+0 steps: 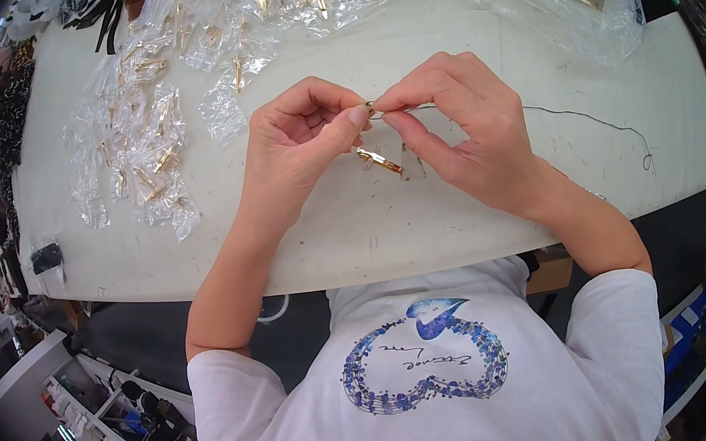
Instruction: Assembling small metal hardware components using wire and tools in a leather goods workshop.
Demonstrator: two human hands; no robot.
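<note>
white shirt [434,433] before pale table [357,251]; fingers [433,87] pinch cord [572,112]; shelving [113,399] left.

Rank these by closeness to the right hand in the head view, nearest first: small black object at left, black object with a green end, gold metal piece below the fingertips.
1. Gold metal piece: just left of the right hand.
2. Black object with a green end: upper right.
3. Small black object: far left.
</note>
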